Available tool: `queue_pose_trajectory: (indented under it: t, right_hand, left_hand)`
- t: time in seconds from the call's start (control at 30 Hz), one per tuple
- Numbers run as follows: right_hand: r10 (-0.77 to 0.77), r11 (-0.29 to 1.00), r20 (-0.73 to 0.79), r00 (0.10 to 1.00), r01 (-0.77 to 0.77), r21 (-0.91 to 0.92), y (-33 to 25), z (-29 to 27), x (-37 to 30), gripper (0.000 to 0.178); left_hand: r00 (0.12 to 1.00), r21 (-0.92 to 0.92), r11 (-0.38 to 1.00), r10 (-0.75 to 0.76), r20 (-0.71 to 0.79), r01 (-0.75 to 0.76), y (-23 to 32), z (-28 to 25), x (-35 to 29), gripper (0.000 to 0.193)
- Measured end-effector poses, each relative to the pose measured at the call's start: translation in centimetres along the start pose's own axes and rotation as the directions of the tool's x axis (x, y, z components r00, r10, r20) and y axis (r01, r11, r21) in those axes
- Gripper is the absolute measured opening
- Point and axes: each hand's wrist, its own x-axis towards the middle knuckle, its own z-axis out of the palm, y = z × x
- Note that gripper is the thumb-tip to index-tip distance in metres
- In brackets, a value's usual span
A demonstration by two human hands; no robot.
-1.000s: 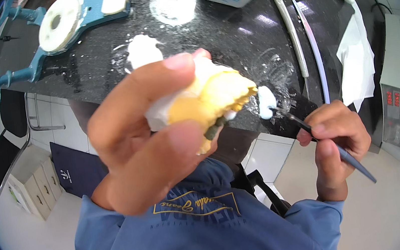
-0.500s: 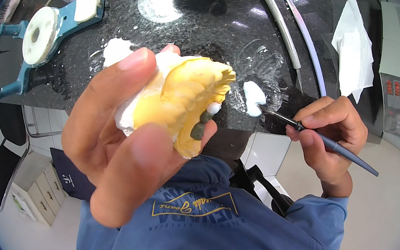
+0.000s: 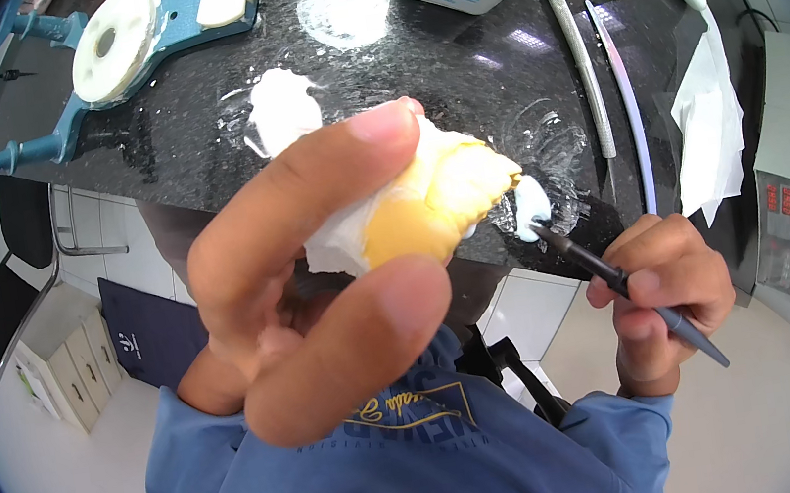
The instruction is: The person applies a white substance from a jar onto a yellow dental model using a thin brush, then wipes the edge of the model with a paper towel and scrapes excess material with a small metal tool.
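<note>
Yellow and white dental model [image 3: 429, 204], rough-surfaced, bumpy along its right edge, pale base at left, held up over the counter's [image 3: 170, 126] near edge. Left hand [image 3: 248, 301] pinches it between thumb and fingers, wrist bent up from below. Right hand [image 3: 665, 286], lower right, pinches a slim dark tool [image 3: 588, 258], slanted, tip at the lower edge of bluish-white paste [image 3: 531, 204]. White patch [image 3: 285, 111] lies behind left hand.

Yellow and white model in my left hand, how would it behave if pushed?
Probably stiff: the yellow and white model shows no bend in the left hand. Its jagged edge might chip, and its uneven outline suggests rocking rather than rolling.
</note>
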Motion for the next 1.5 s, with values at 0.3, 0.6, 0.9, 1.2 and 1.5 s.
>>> queue_pose_trajectory:
  t: [0.3,0.6,0.9,1.2,1.5]
  right_hand:
    - [-0.023,0.999,-0.078,0.997,0.021,-0.031,0.3,1.2,0.4,0.021]
    - [-0.029,0.998,0.017,0.999,0.03,-0.062,0.5,1.0,0.7,0.023]
    - [-0.025,0.998,-0.047,0.999,0.022,-0.061,0.5,1.4,0.7,0.021]
    - [-0.006,0.997,0.018,1.0,0.007,-0.076,0.5,0.9,0.8,0.021]
    - [-0.014,0.997,0.0,1.0,0.014,-0.071,0.5,1.1,0.8,0.021]
  left_hand:
    - [0.999,0.061,0.998,0.018,-0.031,-0.016,0.1,0.3,-0.1,0.075]
    - [0.999,0.068,0.997,0.034,0.002,-0.034,-0.2,-0.1,-0.3,0.075]
    - [0.999,0.063,0.997,0.042,0.016,-0.043,-0.2,-0.2,-0.3,0.076]
    - [0.999,0.059,0.997,0.044,0.033,-0.046,-0.1,-0.3,-0.2,0.076]
    - [0.997,0.057,0.997,0.054,0.046,-0.057,-0.1,-0.3,0.0,0.077]
